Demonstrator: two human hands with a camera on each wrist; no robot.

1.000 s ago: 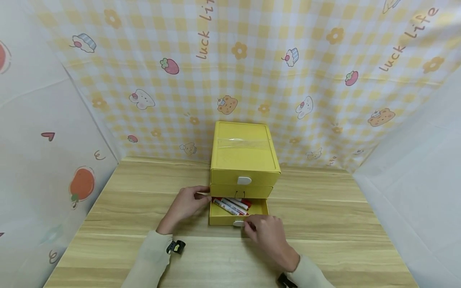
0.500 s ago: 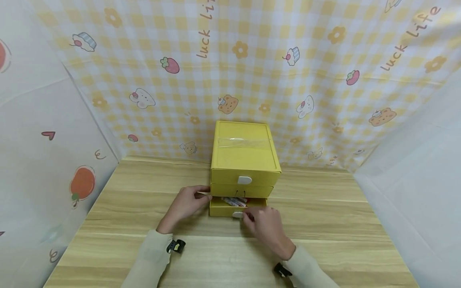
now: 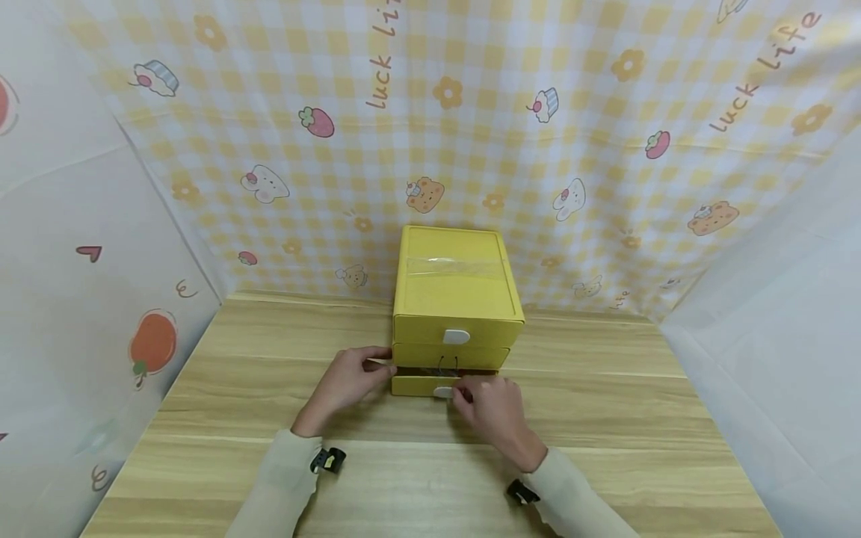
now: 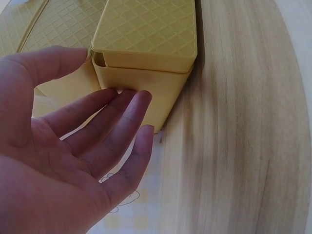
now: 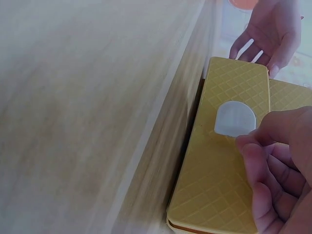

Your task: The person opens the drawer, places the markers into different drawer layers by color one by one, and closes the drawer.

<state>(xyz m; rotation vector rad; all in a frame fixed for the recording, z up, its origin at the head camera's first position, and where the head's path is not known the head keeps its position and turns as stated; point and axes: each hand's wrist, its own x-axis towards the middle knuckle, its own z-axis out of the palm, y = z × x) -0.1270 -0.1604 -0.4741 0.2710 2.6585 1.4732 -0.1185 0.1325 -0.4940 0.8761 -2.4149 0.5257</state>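
Observation:
A yellow drawer box [image 3: 457,273] stands on the table against the cloth backdrop. Its bottom drawer [image 3: 413,385] sticks out slightly, with a narrow dark gap above its front; the contents are almost wholly hidden. My right hand [image 3: 496,415] pinches the edge of the drawer's white pull tab [image 5: 234,118] between thumb and forefinger, the other fingers curled. On the box's left side rests my left hand [image 3: 346,382]. In the left wrist view its fingers [image 4: 122,129] are extended along the side, with the thumb near the front corner by the drawer seam.
Two drawers sit above, the upper one with a white tab [image 3: 456,337] and the middle one [image 3: 417,355] with a thin dark loop. Clear tape [image 3: 444,267] crosses the top. Wooden table [image 3: 605,418] surrounds the box; a checked cloth [image 3: 377,164] hangs behind.
The bottom drawer has slid inward, away from me, with my right hand following on its tab. The red-and-white markers inside have gone out of sight. My left hand has stayed put.

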